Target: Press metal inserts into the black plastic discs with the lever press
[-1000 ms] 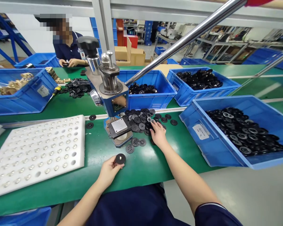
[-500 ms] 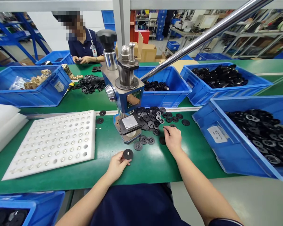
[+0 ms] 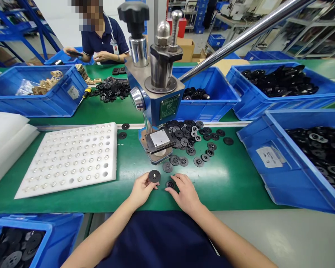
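My left hand (image 3: pixel 142 191) pinches a flat black disc (image 3: pixel 154 176) by its edge, with a small pale pin standing up at its centre. Just to the right, my right hand (image 3: pixel 184 191) has its thumb and fingers round a smaller black disc (image 3: pixel 170 184) with a ringed hub. Both discs are close together over the green table, a small gap between them. Beyond my hands stands a hand press (image 3: pixel 156 100), a metal block (image 3: pixel 160 138) on its base. Loose black discs (image 3: pixel 184 142) lie heaped beside the base, several of them scattered towards me.
A white foam tray (image 3: pixel 114 156) with rows of small round parts lies at left. Blue bins of black parts (image 3: pixel 257 149) stand right, behind and at lower left. The press lever (image 3: pixel 240 42) slants up to the right. Across the table, a co-worker (image 3: pixel 103 41) handles parts.
My right hand has come in from the disc heap towards my left hand, bringing a small black disc. My left hand keeps its disc. The camera view has shifted somewhat.
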Tool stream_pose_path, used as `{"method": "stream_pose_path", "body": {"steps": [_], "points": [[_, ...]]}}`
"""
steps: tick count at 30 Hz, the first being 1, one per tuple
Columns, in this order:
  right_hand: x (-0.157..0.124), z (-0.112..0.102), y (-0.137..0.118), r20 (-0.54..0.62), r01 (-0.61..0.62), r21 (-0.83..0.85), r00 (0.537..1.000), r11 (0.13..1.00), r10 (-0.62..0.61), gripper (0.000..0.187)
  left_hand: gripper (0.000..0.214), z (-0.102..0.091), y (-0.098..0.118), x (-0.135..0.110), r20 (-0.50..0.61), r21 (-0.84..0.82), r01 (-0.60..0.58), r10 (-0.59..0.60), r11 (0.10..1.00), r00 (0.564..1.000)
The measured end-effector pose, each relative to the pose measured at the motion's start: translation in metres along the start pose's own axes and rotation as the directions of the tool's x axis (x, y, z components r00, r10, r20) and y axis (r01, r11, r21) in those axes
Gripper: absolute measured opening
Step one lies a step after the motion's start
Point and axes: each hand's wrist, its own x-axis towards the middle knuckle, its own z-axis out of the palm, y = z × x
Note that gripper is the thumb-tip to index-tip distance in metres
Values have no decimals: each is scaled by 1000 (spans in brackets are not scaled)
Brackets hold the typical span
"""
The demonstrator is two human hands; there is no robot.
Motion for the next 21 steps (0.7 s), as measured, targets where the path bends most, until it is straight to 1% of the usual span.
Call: {"method": "stream_pose_path", "body": {"steps": [2, 4, 6, 8, 11, 14, 16, 18, 21], "points": [[-5, -1, -1, 4, -24, -59, 1000, 998, 24, 35, 16, -1, -2, 0, 7, 10, -13, 12, 1000, 1000], [-9, -1, -3, 26, -38, -103, 999, 994, 41, 32, 13, -1, -3, 0, 18, 33, -41, 41, 999, 999], [-10, -1, -5, 49, -43, -123, 998, 991, 49, 32, 11, -2, -3, 0, 29, 64, -73, 72, 995, 997], [-10, -1, -6, 59, -40, -130, 997, 991, 48, 37, 11, -2, -2, 0, 34, 100, -104, 101, 990, 994], [-9, 0, -9, 33, -44, -143, 998, 989, 49, 48, 11, -3, -1, -1, 42, 167, -147, 141, 975, 989], [-8, 4, -10, -15, -96, -169, 995, 981, 95, 55, 10, -3, -1, -2, 61, 223, -177, 168, 959, 984], [-7, 6, -11, -15, -135, -184, 991, 974, 135, 48, 10, -3, -1, -3, 66, 230, -185, 175, 955, 982], [-5, 6, -11, 5, -148, -184, 988, 972, 152, 35, 10, -2, 0, -3, 66, 232, -190, 180, 954, 982], [1, -1, -12, -12, -132, -102, 991, 986, 131, 25, 10, -2, 3, -2, 71, 267, -216, 204, 939, 976]]}}
